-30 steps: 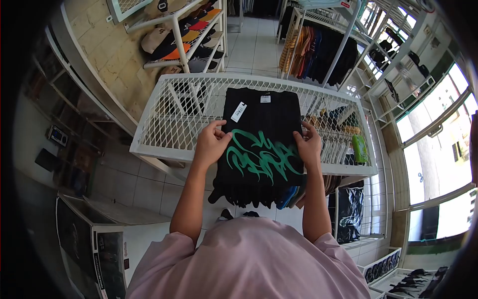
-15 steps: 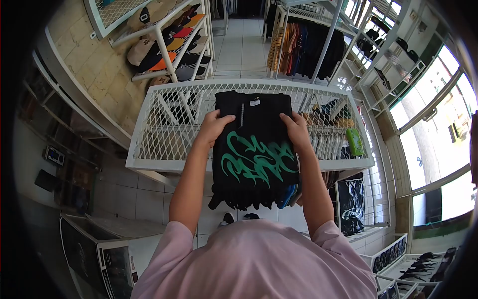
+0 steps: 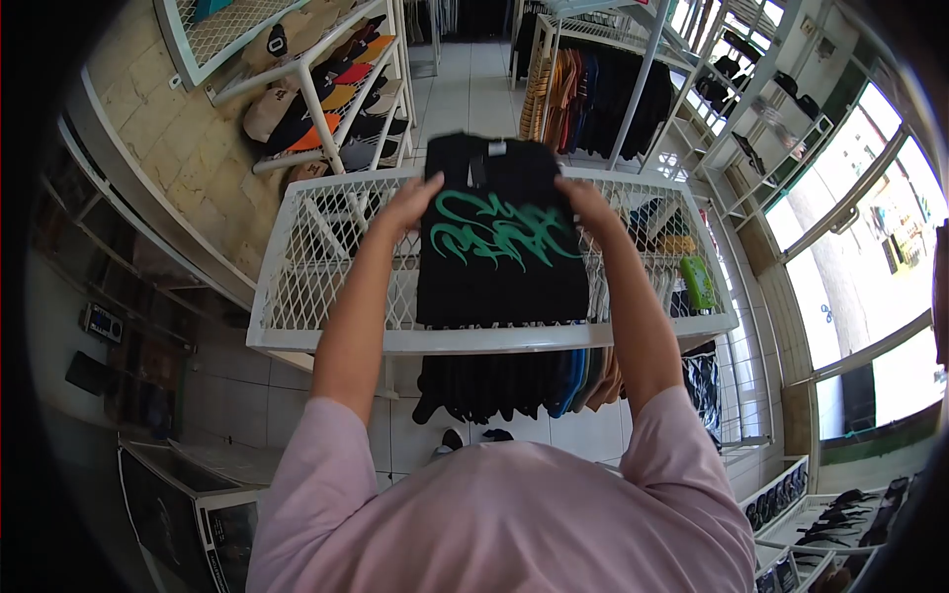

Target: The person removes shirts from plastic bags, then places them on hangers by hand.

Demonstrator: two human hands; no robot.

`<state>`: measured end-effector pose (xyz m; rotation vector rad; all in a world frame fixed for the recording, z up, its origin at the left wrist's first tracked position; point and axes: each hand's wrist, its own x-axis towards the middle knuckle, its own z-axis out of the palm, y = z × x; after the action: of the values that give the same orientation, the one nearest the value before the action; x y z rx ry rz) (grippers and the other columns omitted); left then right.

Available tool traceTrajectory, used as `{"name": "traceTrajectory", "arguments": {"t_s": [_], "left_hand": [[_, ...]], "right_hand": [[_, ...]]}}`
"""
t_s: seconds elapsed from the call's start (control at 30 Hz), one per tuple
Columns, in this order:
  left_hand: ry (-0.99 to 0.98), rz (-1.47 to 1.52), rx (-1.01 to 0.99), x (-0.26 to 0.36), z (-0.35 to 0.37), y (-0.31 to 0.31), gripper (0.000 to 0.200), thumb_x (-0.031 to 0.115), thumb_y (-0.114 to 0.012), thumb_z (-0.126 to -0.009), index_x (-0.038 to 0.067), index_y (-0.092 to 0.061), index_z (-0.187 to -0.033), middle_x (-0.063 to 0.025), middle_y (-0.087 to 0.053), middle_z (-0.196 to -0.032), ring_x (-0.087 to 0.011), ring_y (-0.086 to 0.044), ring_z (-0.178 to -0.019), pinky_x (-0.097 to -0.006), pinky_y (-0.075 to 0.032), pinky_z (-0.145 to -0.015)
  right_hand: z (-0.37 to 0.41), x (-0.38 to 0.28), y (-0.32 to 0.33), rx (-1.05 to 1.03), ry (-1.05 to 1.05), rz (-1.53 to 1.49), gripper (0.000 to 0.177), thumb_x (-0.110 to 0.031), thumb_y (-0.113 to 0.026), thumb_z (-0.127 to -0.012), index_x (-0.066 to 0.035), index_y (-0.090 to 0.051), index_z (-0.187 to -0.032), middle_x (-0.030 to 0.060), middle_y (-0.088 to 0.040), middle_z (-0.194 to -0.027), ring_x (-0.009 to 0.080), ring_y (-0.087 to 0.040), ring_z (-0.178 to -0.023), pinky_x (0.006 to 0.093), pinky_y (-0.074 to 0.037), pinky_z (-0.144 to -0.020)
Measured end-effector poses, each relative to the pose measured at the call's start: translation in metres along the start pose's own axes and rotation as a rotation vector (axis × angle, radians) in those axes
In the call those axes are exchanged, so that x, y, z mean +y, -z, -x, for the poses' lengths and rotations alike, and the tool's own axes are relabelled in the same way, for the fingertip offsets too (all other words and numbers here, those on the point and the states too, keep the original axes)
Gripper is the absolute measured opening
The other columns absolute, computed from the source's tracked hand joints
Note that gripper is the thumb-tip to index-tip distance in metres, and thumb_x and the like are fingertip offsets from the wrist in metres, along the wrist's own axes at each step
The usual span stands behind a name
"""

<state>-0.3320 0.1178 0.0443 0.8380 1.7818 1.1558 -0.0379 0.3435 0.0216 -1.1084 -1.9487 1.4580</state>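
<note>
My left hand [image 3: 407, 206] is clamped on the left side of the folded shirt [image 3: 502, 287], thumb uppermost, and my right hand [image 3: 593, 206] grips the opposite side. The shirt, black with green lettering [image 3: 491, 245], is between them over the mesh table [image 3: 326, 339], its lower edge near the front rim (whether the far end touches the mesh, I cannot tell). A green pack [image 3: 696, 284] is at the table's right end, dark clothes [image 3: 484, 385] hang below the rim, and caps [image 3: 314, 135] sit on shelves farther off, left.
</note>
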Motion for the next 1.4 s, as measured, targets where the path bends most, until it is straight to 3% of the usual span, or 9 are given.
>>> {"name": "traceTrajectory", "arguments": {"t_s": [0.23, 0.37, 0.57, 0.63, 0.73, 0.83, 1.03, 1.27, 1.4], "left_hand": [[0.028, -0.312, 0.104, -0.019, 0.174, -0.033, 0.11, 0.063, -0.079, -0.088, 0.009, -0.029, -0.169, -0.0218, -0.069, -0.111, -0.0286, -0.07, -0.092, -0.042, -0.055, -0.093], [-0.41, -0.605, 0.11, -0.039, 0.22, -0.041, 0.113, 0.032, -0.096, -0.076, 0.02, -0.033, -0.169, -0.0105, -0.066, -0.094, -0.0217, -0.066, -0.094, -0.038, -0.052, -0.096], [-0.425, 0.182, -0.132, 0.033, 0.149, -0.012, 0.088, 0.008, -0.089, -0.084, 0.008, -0.046, -0.16, -0.0094, -0.07, -0.095, -0.018, -0.068, -0.093, -0.033, -0.052, -0.092], [-0.492, 0.107, 0.196, 0.037, 0.047, 0.007, 0.079, 0.024, -0.085, -0.091, 0.002, -0.047, -0.157, -0.0122, -0.072, -0.099, -0.0191, -0.069, -0.092, -0.0336, -0.054, -0.087], [-0.071, -0.286, 0.258, 0.005, -0.004, 0.011, 0.082, 0.041, -0.08, -0.094, 0.0, -0.047, -0.156, -0.0152, -0.073, -0.103, -0.0205, -0.071, -0.085, -0.0339, -0.055, -0.08], [-0.372, -0.496, 0.537, -0.062, -0.012, 0.001, 0.075, 0.049, -0.078, -0.093, -0.002, -0.058, -0.144, -0.0131, -0.075, -0.094, -0.021, -0.07, -0.076, -0.034, -0.055, -0.071], [-0.234, -0.377, 0.365, -0.045, 0.083, -0.019, 0.047, 0.045, -0.075, -0.097, -0.001, -0.07, -0.097, -0.0124, -0.072, -0.08, -0.0261, -0.07, -0.073, -0.039, -0.055, -0.073], [-0.56, -0.585, 0.63, 0.032, 0.103, -0.03, 0.042, 0.043, -0.054, -0.11, 0.002, -0.058, -0.102, -0.0203, -0.072, -0.085, -0.0427, -0.072, -0.082, -0.052, -0.054, -0.074], [-0.389, -0.649, 0.663, 0.064, 0.13, -0.033, 0.041, 0.044, -0.05, -0.111, 0.004, -0.057, -0.105, -0.0199, -0.072, -0.086, -0.0435, -0.073, -0.087, -0.055, -0.054, -0.077]], "right_hand": [[0.178, -0.024, -0.01, -0.005, -0.062, 0.053, 0.102, -0.046, -0.084, -0.088, 0.002, -0.034, -0.162, 0.0274, -0.071, -0.124, 0.0313, -0.072, -0.107, 0.0395, -0.054, -0.098], [0.215, -0.001, -0.001, -0.141, 0.316, 0.297, 0.113, -0.031, -0.096, -0.074, -0.006, -0.034, -0.165, 0.0243, -0.069, -0.129, 0.0337, -0.069, -0.116, 0.0401, -0.051, -0.104], [0.153, -0.083, 0.027, -0.425, 0.206, -0.157, 0.083, -0.012, -0.085, -0.086, -0.006, -0.045, -0.159, 0.0159, -0.073, -0.121, 0.0216, -0.071, -0.11, 0.0327, -0.057, -0.096], [0.074, -0.068, 0.002, -0.076, 0.166, -0.561, 0.072, -0.025, -0.08, -0.094, 0.006, -0.049, -0.151, 0.0197, -0.074, -0.121, 0.0241, -0.073, -0.108, 0.0325, -0.055, -0.099], [-0.002, 0.017, -0.018, 0.348, 0.027, -0.007, 0.077, -0.038, -0.083, -0.092, 0.007, -0.054, -0.147, 0.0227, -0.074, -0.118, 0.0267, -0.073, -0.106, 0.035, -0.055, -0.097], [0.063, 0.005, -0.023, 0.504, 0.028, 0.157, 0.071, -0.046, -0.084, -0.089, 0.007, -0.066, -0.134, 0.0212, -0.075, -0.111, 0.0268, -0.074, -0.103, 0.0376, -0.055, -0.092], [0.121, 0.005, -0.021, 0.338, 0.104, 0.209, 0.04, -0.037, -0.077, -0.094, 0.002, -0.075, -0.1, 0.0134, -0.075, -0.083, 0.0283, -0.073, -0.078, 0.041, -0.055, -0.075], [0.111, -0.062, -0.027, 0.591, 0.555, 0.372, 0.029, -0.027, -0.067, -0.101, 0.002, -0.065, -0.108, 0.0279, -0.072, -0.087, 0.0511, -0.069, -0.084, 0.0543, -0.052, -0.072], [0.129, -0.087, -0.026, 0.571, 0.351, 0.36, 0.034, -0.032, -0.063, -0.103, 0.0, -0.064, -0.114, 0.0299, -0.073, -0.094, 0.0519, -0.069, -0.096, 0.0574, -0.052, -0.083]]}}
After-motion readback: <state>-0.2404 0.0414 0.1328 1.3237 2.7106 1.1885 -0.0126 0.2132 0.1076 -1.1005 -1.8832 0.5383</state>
